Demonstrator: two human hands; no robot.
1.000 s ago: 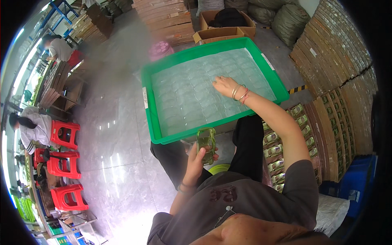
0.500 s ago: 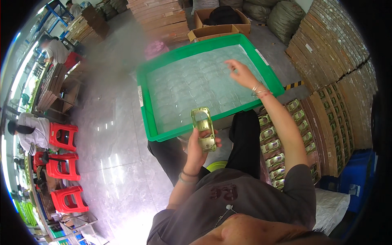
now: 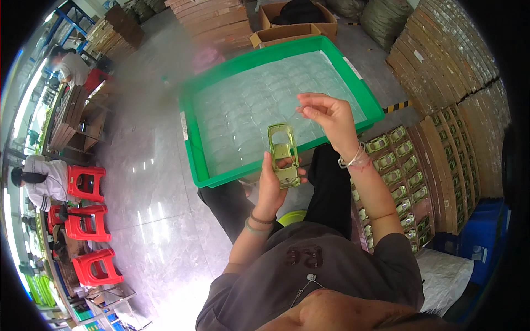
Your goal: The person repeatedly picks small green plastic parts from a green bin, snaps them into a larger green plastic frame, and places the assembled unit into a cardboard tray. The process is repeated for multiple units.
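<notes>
My left hand [image 3: 269, 187] grips a yellow-green toy car body shell [image 3: 287, 177] upright, its window openings facing me, over the near edge of a green tray [image 3: 191, 157]. Layers of clear, domed plastic pieces [image 3: 243, 113] fill the tray. Just above and to the right of the shell, my right hand [image 3: 333, 118] pinches a thin, see-through plastic piece [image 3: 295, 117] that shows only faintly. The fingertips of this hand are apart from the shell.
To my right lie flat trays with rows of similar car shells [image 3: 391, 176], beside tall stacks of trays [image 3: 436, 60]. A blue bin [image 3: 486, 231] stands behind them. Red stools [image 3: 88, 223] and seated people are at left. Open cardboard boxes [image 3: 287, 36] sit beyond the green tray.
My right hand has come back from over the tray toward the shell, its fingers now pinched around a clear piece. My left hand has lifted the shell slightly forward.
</notes>
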